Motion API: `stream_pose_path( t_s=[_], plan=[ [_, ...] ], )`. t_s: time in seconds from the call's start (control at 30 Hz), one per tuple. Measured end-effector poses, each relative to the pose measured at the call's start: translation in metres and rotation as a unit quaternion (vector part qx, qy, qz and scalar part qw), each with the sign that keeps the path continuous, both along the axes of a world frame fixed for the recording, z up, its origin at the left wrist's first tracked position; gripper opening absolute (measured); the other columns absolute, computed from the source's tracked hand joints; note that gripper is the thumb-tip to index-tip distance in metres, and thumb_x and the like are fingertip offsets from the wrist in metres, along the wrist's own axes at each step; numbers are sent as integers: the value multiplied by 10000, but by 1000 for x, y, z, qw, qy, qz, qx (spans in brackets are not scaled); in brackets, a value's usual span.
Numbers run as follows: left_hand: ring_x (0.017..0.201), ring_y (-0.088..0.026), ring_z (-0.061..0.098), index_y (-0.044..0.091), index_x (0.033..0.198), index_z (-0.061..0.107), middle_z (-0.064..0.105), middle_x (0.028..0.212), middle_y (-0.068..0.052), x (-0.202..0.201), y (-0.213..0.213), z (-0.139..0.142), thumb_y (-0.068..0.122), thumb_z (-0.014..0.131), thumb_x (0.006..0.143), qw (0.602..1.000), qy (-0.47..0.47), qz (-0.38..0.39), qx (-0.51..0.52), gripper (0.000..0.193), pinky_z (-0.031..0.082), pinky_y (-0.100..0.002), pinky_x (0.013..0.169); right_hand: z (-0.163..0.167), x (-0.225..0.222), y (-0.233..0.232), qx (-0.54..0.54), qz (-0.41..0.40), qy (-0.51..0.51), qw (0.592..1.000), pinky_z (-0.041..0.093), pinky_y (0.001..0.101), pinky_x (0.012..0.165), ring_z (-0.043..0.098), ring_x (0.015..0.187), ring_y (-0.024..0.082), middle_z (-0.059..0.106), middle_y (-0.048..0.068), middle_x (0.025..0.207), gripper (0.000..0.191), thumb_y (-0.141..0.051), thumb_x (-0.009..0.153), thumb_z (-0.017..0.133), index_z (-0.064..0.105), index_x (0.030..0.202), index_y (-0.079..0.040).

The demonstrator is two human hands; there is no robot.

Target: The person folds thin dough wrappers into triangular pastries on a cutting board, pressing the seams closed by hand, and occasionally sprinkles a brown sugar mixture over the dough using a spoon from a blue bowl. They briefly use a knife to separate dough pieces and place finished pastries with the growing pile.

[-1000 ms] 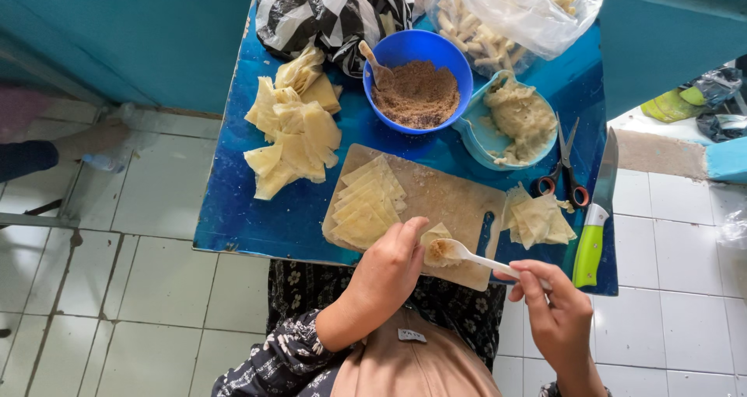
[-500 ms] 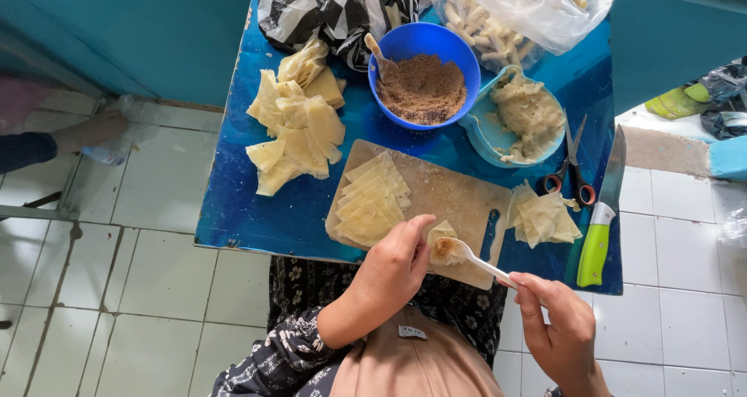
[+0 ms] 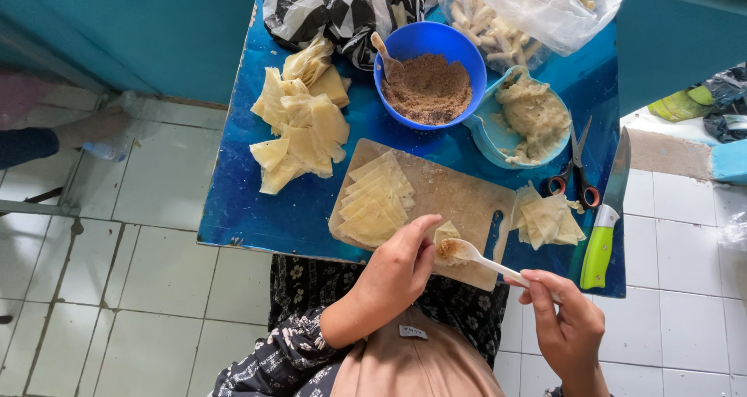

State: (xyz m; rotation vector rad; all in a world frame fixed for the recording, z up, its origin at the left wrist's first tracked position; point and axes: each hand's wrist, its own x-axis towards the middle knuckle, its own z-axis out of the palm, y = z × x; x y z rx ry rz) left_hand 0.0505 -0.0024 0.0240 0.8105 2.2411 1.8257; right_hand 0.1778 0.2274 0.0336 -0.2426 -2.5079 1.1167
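Observation:
My left hand (image 3: 397, 268) holds a small pale wrapper (image 3: 446, 233) at the near edge of the wooden cutting board (image 3: 459, 198). My right hand (image 3: 564, 323) grips the handle of a white spoon (image 3: 476, 255). The spoon's bowl carries brown crumbly filling and rests on that wrapper. A stack of cut wrappers (image 3: 375, 200) lies on the board's left half. A blue bowl (image 3: 405, 50) of brown filling, with a second spoon stuck in it, stands behind the board.
On the blue table (image 3: 257, 210): a pile of folded wrappers (image 3: 299, 124), a light blue dish of pale paste (image 3: 533, 115), more wrappers (image 3: 547, 218), scissors (image 3: 574, 167), a green-handled knife (image 3: 605, 214), a clear bag of fried sticks (image 3: 513, 15), a striped bag (image 3: 334, 4). Someone's foot (image 3: 89, 124) at left.
The spoon with filling stays on the wrapper. My right hand has shifted slightly up and left along the handle. The left hand keeps its hold.

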Motion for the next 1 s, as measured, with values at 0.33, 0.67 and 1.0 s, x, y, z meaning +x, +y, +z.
stream_pose_path(
  t_s=[0.33, 0.67, 1.0],
  plan=[
    [812, -272, 692, 34, 1387, 519, 668, 965, -151, -1, -1, 2, -10, 619, 951, 999, -40, -9, 7, 450, 571, -359, 733, -5, 0, 2, -58, -28, -6, 998, 580, 248, 674, 706, 751, 139, 782, 167, 955, 176, -49, 1052, 562, 662, 1146, 60],
    [833, -320, 714, 38, 1394, 520, 715, 958, -151, 0, 2, -10, 27, 627, 962, 1000, -5, -18, 4, 446, 570, -375, 728, 8, -73, 12, -280, -3, 157, 947, 561, 275, 659, 690, 715, 183, 726, 244, 1022, 167, -65, 1143, 503, 621, 1188, 45],
    [783, -303, 696, 56, 1104, 608, 658, 941, -124, -2, 15, -18, 63, 693, 918, 996, 59, 10, -62, 205, 558, -392, 672, 18, -238, -19, 163, -56, 73, 982, 546, 412, 730, 719, 857, 328, 730, 168, 923, 206, -215, 1161, 600, 724, 1250, -76]
  ],
)
